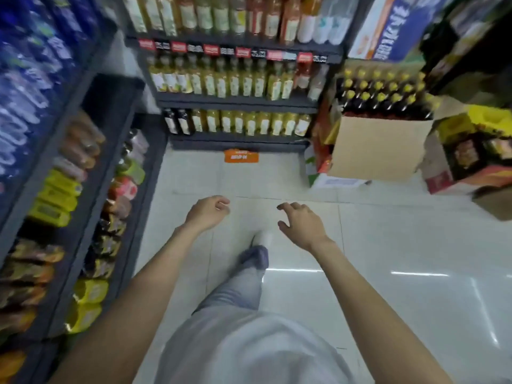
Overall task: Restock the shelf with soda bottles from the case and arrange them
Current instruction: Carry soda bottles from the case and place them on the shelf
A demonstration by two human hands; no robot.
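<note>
Above the pale glossy tiled floor (388,245), the left hand (206,213) and the right hand (300,225) are held out in front of the body, well apart from each other; the fingers of both are loosely curled and nothing is held in either. Beyond them, an open brown cardboard case (379,145) of dark bottles with yellow caps (385,92) is seen standing to the right, beside the dark metal shelf unit (238,102), whose rows of yellow-labelled bottles (235,81) look nearly full. The case is judged to be the one to be unpacked, though this cannot be confirmed through the blur. A stumble could be caused by the slick floor and the printed cartons (471,162) crowding the aisle, and neighbouring bottles could be knocked over if a bottle is forced into a tight row.
</note>
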